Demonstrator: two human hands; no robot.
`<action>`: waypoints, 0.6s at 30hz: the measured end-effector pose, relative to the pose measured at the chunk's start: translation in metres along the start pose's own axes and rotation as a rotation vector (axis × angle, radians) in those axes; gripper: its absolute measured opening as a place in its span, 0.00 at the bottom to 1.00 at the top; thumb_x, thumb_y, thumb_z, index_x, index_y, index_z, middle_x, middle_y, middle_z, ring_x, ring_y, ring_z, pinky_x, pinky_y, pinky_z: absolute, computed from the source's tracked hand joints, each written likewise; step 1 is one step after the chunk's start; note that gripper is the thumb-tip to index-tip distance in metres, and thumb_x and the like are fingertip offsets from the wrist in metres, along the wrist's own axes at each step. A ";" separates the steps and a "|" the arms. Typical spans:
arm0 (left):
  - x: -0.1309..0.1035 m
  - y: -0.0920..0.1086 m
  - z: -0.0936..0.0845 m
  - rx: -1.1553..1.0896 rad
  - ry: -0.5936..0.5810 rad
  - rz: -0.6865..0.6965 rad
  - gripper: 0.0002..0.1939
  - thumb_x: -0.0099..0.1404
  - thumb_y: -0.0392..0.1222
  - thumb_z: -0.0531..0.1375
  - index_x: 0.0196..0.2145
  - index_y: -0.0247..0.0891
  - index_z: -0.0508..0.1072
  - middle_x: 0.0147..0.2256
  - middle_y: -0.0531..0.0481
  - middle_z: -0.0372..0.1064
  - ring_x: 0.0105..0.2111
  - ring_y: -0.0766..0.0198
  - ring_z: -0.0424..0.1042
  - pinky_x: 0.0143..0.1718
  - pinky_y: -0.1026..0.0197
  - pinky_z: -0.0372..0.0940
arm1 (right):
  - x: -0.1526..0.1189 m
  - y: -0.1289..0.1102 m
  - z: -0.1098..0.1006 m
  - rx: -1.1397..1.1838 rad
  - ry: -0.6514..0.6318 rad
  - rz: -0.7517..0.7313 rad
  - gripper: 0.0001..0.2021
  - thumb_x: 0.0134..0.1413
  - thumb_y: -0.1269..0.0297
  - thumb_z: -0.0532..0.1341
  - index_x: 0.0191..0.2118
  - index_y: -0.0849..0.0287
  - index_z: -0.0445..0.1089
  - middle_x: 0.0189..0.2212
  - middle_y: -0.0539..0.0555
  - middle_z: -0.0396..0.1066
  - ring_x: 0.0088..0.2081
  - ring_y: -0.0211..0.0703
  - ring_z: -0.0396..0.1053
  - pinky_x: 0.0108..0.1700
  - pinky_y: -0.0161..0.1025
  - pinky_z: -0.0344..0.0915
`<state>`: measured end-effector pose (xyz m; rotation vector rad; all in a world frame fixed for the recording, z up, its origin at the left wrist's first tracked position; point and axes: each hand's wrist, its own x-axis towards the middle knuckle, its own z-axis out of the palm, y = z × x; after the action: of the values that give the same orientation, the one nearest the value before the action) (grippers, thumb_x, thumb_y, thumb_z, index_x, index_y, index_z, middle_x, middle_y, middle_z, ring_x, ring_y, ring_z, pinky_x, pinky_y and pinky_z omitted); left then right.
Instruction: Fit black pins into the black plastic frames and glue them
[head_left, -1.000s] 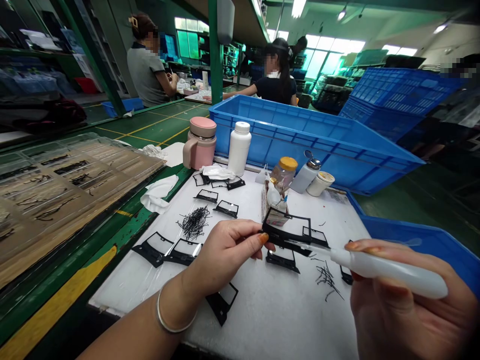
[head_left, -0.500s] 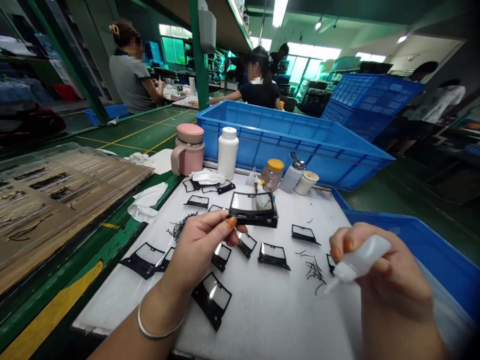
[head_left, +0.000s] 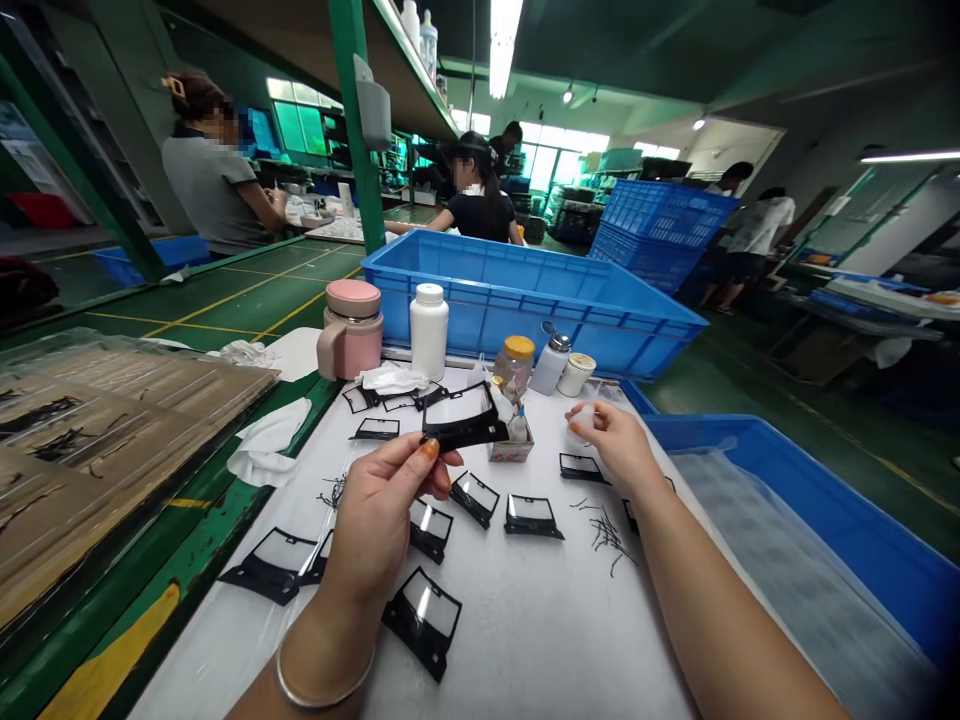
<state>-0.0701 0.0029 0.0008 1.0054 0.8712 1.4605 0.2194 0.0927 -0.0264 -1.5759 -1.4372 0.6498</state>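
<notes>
My left hand (head_left: 379, 505) pinches a black plastic frame with a clear window (head_left: 463, 425) at its left end, holding it tilted above the white work board (head_left: 510, 620). Farther right, my right hand (head_left: 619, 448) is closed around a small translucent squeeze bottle (head_left: 580, 426), mostly hidden by the fingers. Similar black frames lie about the board, among them one in the middle (head_left: 532, 516) and one nearer me (head_left: 424, 620). Thin black strips (head_left: 609, 538) lie in a loose pile below my right hand.
Behind stand a pink mug (head_left: 352, 335), a white bottle (head_left: 429, 335), a yellow-lidded jar (head_left: 516, 365), a pump bottle (head_left: 551, 365) and a small carton (head_left: 510, 452). A large blue crate (head_left: 525, 290) borders the back; another blue bin (head_left: 795, 470) is right. Co-workers sit beyond.
My right hand has moved forward and left with the squeeze bottle, away from me. The frame in my left hand has tilted, and the whole view has swung to the right.
</notes>
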 end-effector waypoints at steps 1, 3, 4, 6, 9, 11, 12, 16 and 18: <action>0.000 0.000 0.000 -0.004 0.002 -0.003 0.08 0.64 0.42 0.61 0.31 0.35 0.76 0.29 0.50 0.72 0.25 0.70 0.66 0.29 0.68 0.64 | 0.005 0.000 0.005 -0.067 0.000 -0.004 0.09 0.43 0.64 0.66 0.33 0.60 0.72 0.22 0.47 0.67 0.26 0.39 0.64 0.31 0.37 0.60; 0.001 0.000 0.000 -0.008 0.010 -0.009 0.08 0.64 0.42 0.61 0.31 0.35 0.76 0.29 0.50 0.72 0.25 0.70 0.66 0.29 0.68 0.64 | 0.014 0.001 0.014 -0.188 0.008 -0.009 0.08 0.48 0.63 0.66 0.33 0.61 0.71 0.22 0.46 0.64 0.26 0.37 0.62 0.31 0.37 0.61; 0.002 -0.001 0.000 -0.012 0.017 -0.009 0.08 0.64 0.42 0.61 0.31 0.35 0.76 0.29 0.49 0.73 0.26 0.70 0.66 0.29 0.68 0.64 | 0.018 0.002 0.018 -0.235 0.010 -0.008 0.08 0.52 0.61 0.65 0.33 0.61 0.70 0.24 0.47 0.65 0.26 0.36 0.63 0.32 0.37 0.62; 0.003 -0.001 -0.001 -0.021 0.027 -0.008 0.08 0.63 0.42 0.61 0.31 0.35 0.75 0.30 0.49 0.73 0.26 0.70 0.66 0.28 0.69 0.64 | 0.023 0.007 0.023 -0.303 0.009 -0.006 0.11 0.58 0.58 0.62 0.34 0.62 0.69 0.27 0.48 0.67 0.28 0.36 0.65 0.33 0.37 0.64; 0.005 -0.002 -0.002 -0.019 0.033 -0.003 0.09 0.63 0.43 0.61 0.31 0.34 0.75 0.30 0.49 0.73 0.26 0.71 0.66 0.28 0.69 0.64 | 0.024 0.011 0.022 -0.344 0.031 -0.030 0.11 0.54 0.58 0.64 0.35 0.62 0.70 0.27 0.48 0.69 0.28 0.37 0.67 0.34 0.39 0.65; 0.006 -0.003 -0.002 -0.005 0.022 0.000 0.09 0.64 0.43 0.61 0.32 0.34 0.76 0.30 0.49 0.72 0.26 0.71 0.66 0.28 0.69 0.64 | 0.019 0.006 0.014 -0.335 0.078 -0.077 0.14 0.46 0.59 0.68 0.37 0.61 0.71 0.28 0.50 0.70 0.29 0.40 0.68 0.35 0.39 0.65; 0.006 -0.003 -0.002 0.006 0.012 0.002 0.09 0.64 0.43 0.60 0.32 0.34 0.76 0.29 0.49 0.72 0.26 0.70 0.66 0.28 0.68 0.64 | 0.015 0.000 0.009 -0.326 0.116 -0.109 0.17 0.43 0.59 0.69 0.40 0.60 0.71 0.30 0.52 0.72 0.31 0.42 0.69 0.36 0.40 0.65; 0.004 -0.004 0.000 0.102 -0.029 0.016 0.11 0.65 0.44 0.59 0.29 0.34 0.74 0.26 0.49 0.70 0.27 0.68 0.67 0.28 0.68 0.64 | -0.012 -0.040 -0.002 -0.301 0.286 -0.261 0.16 0.53 0.56 0.61 0.45 0.59 0.69 0.34 0.55 0.72 0.34 0.44 0.68 0.37 0.41 0.64; 0.003 -0.004 0.001 0.171 -0.038 0.025 0.12 0.65 0.45 0.59 0.29 0.33 0.74 0.26 0.49 0.70 0.27 0.67 0.67 0.29 0.67 0.64 | -0.025 -0.061 0.004 -0.296 0.239 -0.347 0.13 0.56 0.55 0.59 0.42 0.57 0.72 0.31 0.53 0.71 0.31 0.42 0.67 0.35 0.39 0.63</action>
<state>-0.0680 0.0061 -0.0020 1.1717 0.9712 1.4008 0.1802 0.0660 0.0194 -1.5100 -1.6218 0.0447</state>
